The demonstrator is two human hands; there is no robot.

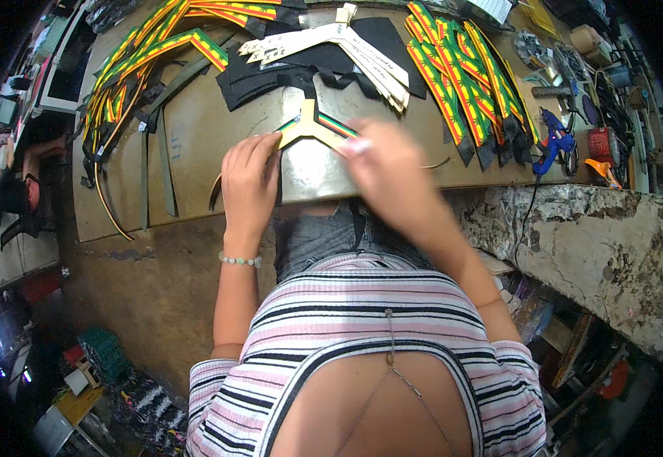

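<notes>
At the far left, green-yellow-red patterned straps [137,65] are draped on the workbench [194,179]. Nearer the middle, the person's left hand [251,164], fingers bent and nearly closed, pinches the left leg's end of a cream Y-shaped piece [307,129]. That piece lies between both hands, its stem pointing away from the person, its legs splayed toward each hand; a striped ribbon [335,124] shows along its upper edges. The right hand [388,164], blurred, is at the right leg's end; its grip cannot be told.
</notes>
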